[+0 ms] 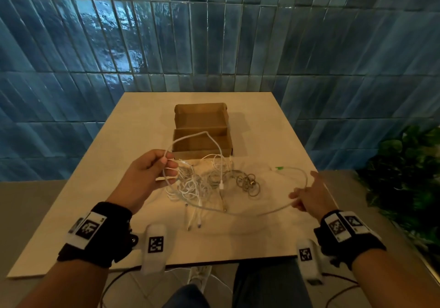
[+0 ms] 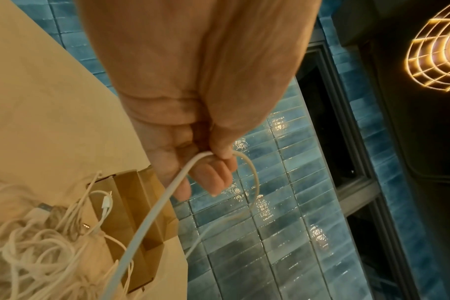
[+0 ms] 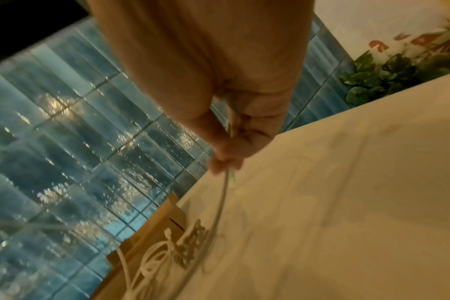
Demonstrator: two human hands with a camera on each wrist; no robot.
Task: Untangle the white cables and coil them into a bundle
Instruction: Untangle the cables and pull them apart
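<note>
A pale desk (image 1: 123, 127) in front of a blue tiled wall (image 1: 309, 46) carries an open cardboard box (image 1: 202, 138) at its middle, and just in front of the box lies the tangle of white cables (image 1: 197, 184). One thicker white cable (image 1: 262, 212) arcs clear of the heap between the hands. The left hand (image 1: 147, 172) pinches it raised above the pile, the right hand (image 1: 309, 196) grips it low at the right, and the two are well apart.
</note>
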